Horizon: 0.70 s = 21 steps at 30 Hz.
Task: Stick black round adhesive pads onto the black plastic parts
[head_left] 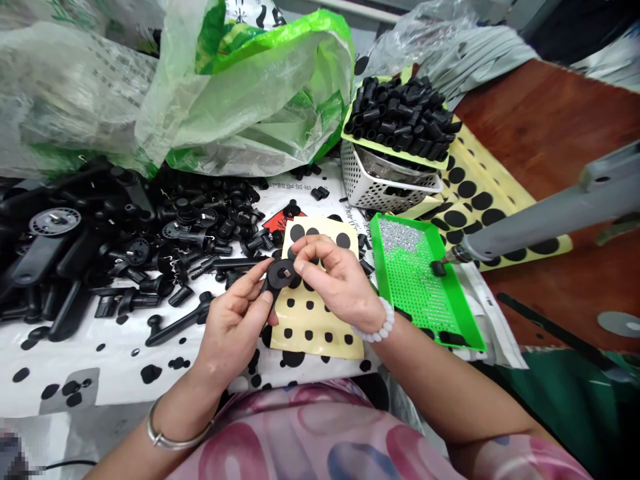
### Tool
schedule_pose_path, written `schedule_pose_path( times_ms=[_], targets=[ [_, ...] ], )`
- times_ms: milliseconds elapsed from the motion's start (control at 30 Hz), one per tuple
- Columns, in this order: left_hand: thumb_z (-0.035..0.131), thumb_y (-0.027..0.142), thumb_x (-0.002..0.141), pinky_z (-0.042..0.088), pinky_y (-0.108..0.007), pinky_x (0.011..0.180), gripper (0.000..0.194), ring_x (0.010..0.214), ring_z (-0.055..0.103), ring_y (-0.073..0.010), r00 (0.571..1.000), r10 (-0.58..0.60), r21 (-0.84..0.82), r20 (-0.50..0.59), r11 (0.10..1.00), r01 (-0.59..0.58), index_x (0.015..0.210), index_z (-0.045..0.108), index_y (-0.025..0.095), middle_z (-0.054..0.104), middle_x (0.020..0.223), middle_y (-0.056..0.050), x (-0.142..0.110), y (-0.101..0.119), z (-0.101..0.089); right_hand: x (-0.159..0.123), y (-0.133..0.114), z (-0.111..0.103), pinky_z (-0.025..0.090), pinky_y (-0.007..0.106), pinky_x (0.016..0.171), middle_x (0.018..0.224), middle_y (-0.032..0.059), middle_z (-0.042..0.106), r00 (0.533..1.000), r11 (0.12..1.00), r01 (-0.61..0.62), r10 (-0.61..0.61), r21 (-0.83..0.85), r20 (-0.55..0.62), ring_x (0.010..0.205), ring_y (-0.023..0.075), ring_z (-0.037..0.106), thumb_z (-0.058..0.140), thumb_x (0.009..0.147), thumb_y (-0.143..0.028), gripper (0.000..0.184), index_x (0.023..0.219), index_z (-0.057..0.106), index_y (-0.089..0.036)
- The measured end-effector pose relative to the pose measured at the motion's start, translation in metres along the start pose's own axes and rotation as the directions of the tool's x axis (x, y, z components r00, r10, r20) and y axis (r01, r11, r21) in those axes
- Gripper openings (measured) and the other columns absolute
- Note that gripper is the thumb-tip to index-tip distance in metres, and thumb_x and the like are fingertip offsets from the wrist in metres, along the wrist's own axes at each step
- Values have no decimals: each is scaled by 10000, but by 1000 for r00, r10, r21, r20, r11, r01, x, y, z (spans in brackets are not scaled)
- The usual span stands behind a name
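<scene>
My left hand (239,320) is closed around a black plastic part with a round disc head (281,273), which has a small metallic-looking piece at its centre. The thumb and fingers of my right hand (340,277) pinch at the right rim of that disc; whether a sticker lies between them I cannot make out. Beneath both hands is a yellow backing sheet (320,327) with rows of round black stickers. Part of the sheet is hidden by my hands.
Black plastic parts (185,227) are heaped at the left. A green tray (415,287) holds small metal pieces. Behind it, a yellow-green basket of black tubes (400,117) sits on a white basket (370,180). A grey metal bar (540,213) juts in from the right. Plastic bags (250,100) lie behind.
</scene>
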<state>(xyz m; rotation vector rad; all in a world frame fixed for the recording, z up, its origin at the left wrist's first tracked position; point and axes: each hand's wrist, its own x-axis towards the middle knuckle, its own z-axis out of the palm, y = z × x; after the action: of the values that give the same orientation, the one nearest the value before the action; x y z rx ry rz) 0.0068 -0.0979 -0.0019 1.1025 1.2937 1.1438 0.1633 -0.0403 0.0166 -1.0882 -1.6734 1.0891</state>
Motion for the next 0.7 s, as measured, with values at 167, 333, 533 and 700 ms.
schedule_pose_path(
  times_ms=[167,333,533,700],
  targets=[
    [580,316,838,463,-232,596,486,563,551,-94,1000,19,-64,-7,998,-20,1278,539,113,662,737,-3,0,-1,0,-1,2,1,438,388,898,982,54,596,1000,1000,-7,7,-6,-10,946,174,571,565,782,-179,112,671,569,-193],
    [630,364,797,483,-233,533,500,532,535,-95,997,33,-47,-64,998,-36,1205,571,81,665,736,-17,1,2,3,-2,3,4,450,375,875,986,59,595,1000,1000,-15,15,-5,-23,945,174,579,566,783,-189,100,683,568,-192],
    [642,365,789,488,-228,510,458,502,522,-92,995,26,-29,-98,999,-29,1164,596,104,635,650,11,2,2,4,-2,4,6,448,367,891,976,62,600,1000,1000,0,-1,-26,-17,954,175,587,566,786,-197,101,685,565,-193],
    [645,357,780,489,-231,514,448,494,533,-100,994,13,-35,-107,999,-17,1153,604,113,613,596,29,3,0,4,-1,5,6,444,371,906,965,50,608,1000,998,11,-12,-62,-16,943,168,593,564,788,-187,119,670,563,-200]
  ],
)
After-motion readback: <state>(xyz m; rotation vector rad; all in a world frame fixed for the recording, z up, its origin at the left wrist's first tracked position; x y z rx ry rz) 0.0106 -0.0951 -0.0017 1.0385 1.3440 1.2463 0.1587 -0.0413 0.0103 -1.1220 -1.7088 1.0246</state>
